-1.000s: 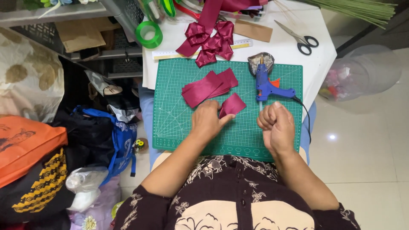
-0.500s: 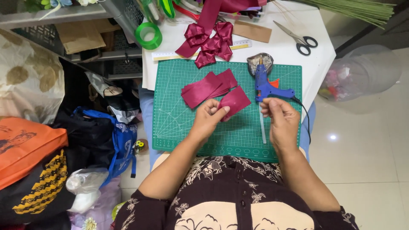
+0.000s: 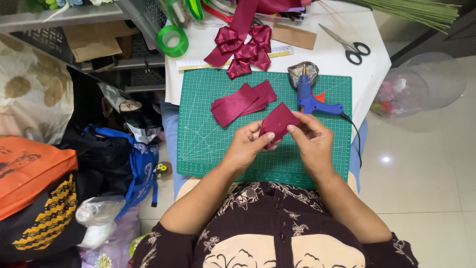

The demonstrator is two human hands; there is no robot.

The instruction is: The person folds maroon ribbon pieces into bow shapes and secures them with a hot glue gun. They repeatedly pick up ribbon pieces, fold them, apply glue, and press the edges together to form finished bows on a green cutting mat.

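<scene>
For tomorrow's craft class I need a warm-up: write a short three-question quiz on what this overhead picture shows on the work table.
1. True or false: both hands hold the folded dark red ribbon piece.
2. What lies just beyond the right hand? A) blue glue gun B) metal scissors C) green tape roll
3. Fill in: the stack of cut dark red ribbon strips lies on the green gridded ___.

Key
1. True.
2. A, the blue glue gun; the black-handled metal scissors and green tape roll lie farther off.
3. Cutting mat.
</scene>
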